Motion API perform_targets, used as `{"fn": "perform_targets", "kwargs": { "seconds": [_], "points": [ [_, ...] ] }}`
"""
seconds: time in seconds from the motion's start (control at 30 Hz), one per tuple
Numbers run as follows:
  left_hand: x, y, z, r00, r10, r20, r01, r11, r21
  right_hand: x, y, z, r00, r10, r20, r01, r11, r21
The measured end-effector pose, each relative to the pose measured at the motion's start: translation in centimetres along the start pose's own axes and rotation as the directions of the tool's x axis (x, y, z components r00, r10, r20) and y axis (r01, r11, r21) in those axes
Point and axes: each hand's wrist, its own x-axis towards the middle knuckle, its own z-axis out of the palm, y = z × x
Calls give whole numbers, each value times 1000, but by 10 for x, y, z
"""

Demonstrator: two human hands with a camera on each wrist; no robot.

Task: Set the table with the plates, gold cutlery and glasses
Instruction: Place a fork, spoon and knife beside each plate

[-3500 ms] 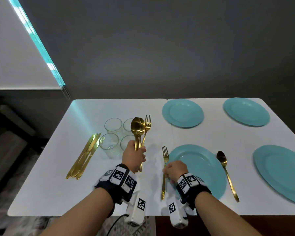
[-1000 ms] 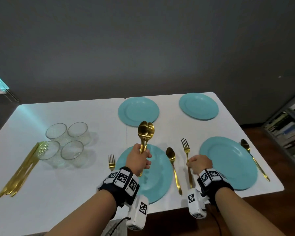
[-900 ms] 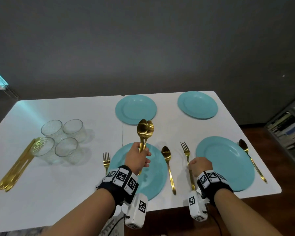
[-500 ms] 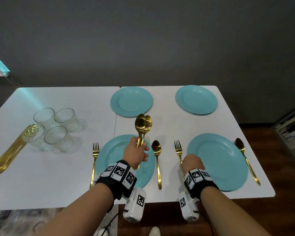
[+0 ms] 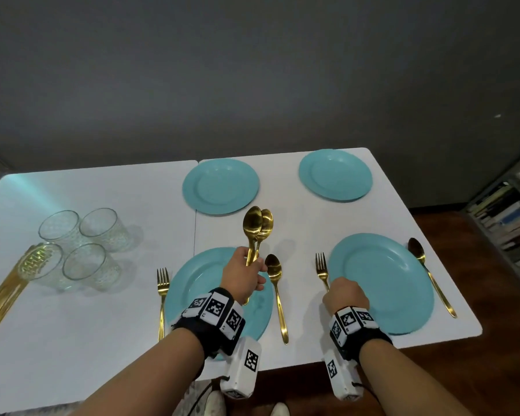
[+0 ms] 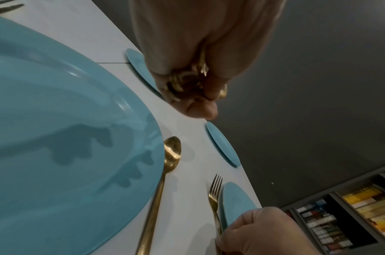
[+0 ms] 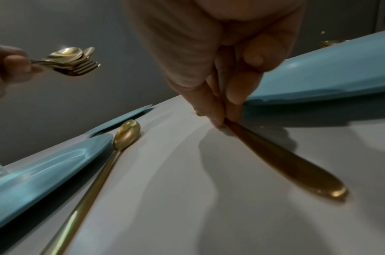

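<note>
My left hand (image 5: 251, 270) grips a bundle of gold spoons (image 5: 257, 225) upright above the near-left teal plate (image 5: 192, 289); the right wrist view shows a fork (image 7: 82, 68) in that bundle too. My right hand (image 5: 335, 291) pinches the handle of a gold fork (image 5: 321, 265) that lies flat on the table just left of the near-right plate (image 5: 385, 280). My fingertips (image 7: 217, 119) meet on the fork handle (image 7: 285, 160). A fork (image 5: 162, 295) and a spoon (image 5: 275, 283) flank the near-left plate. Another spoon (image 5: 430, 274) lies right of the near-right plate.
Two bare teal plates (image 5: 220, 186) (image 5: 335, 175) sit at the far side. Several glasses (image 5: 86, 244) cluster at the left, with gold knives (image 5: 3, 298) beside them. The white table's edge (image 5: 451, 333) runs close to my right wrist. Bookshelves (image 5: 505, 223) stand at the right.
My right hand left the first fork by the near-left plate and now holds another fork down beside the near-right plate. Over the last second that fork slid closer to the plate.
</note>
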Motion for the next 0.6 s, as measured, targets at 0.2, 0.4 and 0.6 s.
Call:
{"fn": "perform_targets", "kwargs": {
  "seconds": [0.2,0.4,0.6],
  "points": [
    [9,5,-14,998,-20,63,20,1000,-3,-10,-8,-3,1000,21,-21,-21,1000,-11],
    [19,13,-39,993,-17,117,8,997,78,-29,-61,-31,965,-227,-129,238,968,79],
    [21,31,-50,974,19,224,-50,990,131,-61,-125,-55,776,-582,-244,614,785,79]
  ]
}}
